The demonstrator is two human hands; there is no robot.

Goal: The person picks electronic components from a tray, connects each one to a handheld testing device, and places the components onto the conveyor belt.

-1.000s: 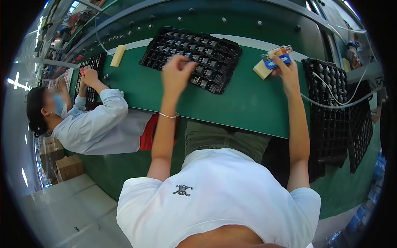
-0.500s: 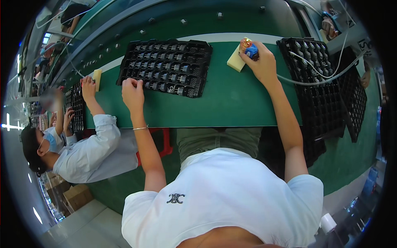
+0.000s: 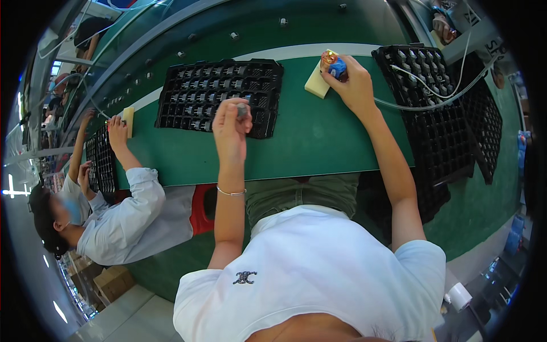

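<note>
Black tray [image 3: 266, 115] sits just beyond the left fingertips, grey parts in its pockets. Left hand [image 3: 230, 131]: fingers curled, pinching one small grey part [image 3: 242, 110] at the tips; forearm points nearly straight ahead, wrist roughly in line. Part looks light, stiff, probably slick; I'd take it by the body sides, off any thin ends. Pale yellow block [image 3: 315, 85] is just left of the right thumb, likely soft foam. Right hand [image 3: 354, 85] grips a blue-and-copper piece [image 3: 336, 69] between thumb and fingers; arm reaches well forward, hand angled inward. Piece looks rigid, maybe delicate at the shiny end; hold the blue portion. Can't tell if it touches the block.
</note>
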